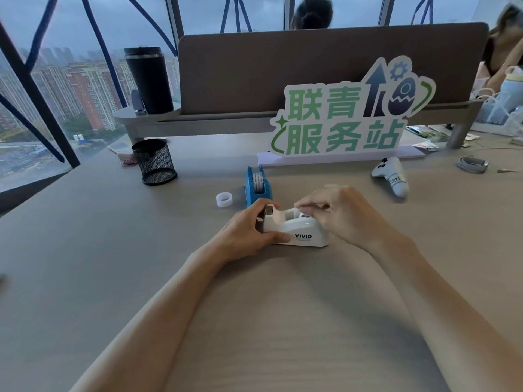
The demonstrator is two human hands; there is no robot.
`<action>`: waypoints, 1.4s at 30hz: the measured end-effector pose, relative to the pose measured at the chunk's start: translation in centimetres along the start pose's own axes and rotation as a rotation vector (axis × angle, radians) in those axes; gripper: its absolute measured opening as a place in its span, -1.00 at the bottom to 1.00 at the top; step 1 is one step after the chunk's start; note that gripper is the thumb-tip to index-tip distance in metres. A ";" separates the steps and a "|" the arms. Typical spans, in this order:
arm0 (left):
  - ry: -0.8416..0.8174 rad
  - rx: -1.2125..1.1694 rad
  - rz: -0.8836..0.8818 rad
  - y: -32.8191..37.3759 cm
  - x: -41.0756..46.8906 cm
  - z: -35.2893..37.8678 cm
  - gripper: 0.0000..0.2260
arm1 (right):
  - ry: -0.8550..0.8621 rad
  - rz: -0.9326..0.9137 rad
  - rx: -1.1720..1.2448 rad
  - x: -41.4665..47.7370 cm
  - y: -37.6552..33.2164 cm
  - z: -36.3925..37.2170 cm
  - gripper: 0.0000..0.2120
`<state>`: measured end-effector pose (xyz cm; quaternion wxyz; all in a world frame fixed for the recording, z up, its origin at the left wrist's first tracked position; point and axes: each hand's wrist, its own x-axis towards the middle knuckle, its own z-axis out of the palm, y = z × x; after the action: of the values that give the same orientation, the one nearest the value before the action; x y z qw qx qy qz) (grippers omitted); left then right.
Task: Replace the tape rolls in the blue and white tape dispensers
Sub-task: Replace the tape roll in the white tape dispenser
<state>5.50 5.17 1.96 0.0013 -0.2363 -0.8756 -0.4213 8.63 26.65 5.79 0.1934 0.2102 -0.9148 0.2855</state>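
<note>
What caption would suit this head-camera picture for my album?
Left hand steadies a white plastic tape dispenser while right hand reaches into it; blue tape dispenser waits behind.

Behind the white dispenser [297, 230] with black lettering stand a blue dispenser [257, 186], a black mesh cup [154, 161], and a white sign [351, 114] with green characters

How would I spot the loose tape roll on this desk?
Start at the big green-lettered sign at the back of the grey desk. In front of it stands a blue plastic tape dispenser; just to its left lies the small translucent white tape roll, alone and unmounted.
</note>
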 end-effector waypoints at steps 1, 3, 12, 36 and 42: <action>0.000 0.008 -0.004 0.0 0.0 0.0 -0.48 | 0.014 0.009 0.000 0.1 0.2 -0.3 -0.85; 0.001 0.009 -0.010 0.1 0.0 0.0 -0.47 | 0.028 0.003 0.002 0.1 0.5 -0.5 -0.85; 0.178 0.141 -0.068 -0.4 0.5 0.2 -0.34 | 0.408 0.152 0.277 0.4 0.6 0.5 -0.87; 0.397 0.230 0.363 2.3 -0.8 1.4 -0.72 | -0.147 0.303 0.215 -0.4 -0.5 -0.9 -0.97; 0.409 0.241 0.369 2.0 -0.8 1.4 -0.78 | -0.344 0.319 0.043 -0.5 1.1 -0.9 -0.94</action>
<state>7.36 6.94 2.32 0.2824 -0.2999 -0.8431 -0.3457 8.72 28.20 5.73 -0.0172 0.1127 -0.9497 0.2918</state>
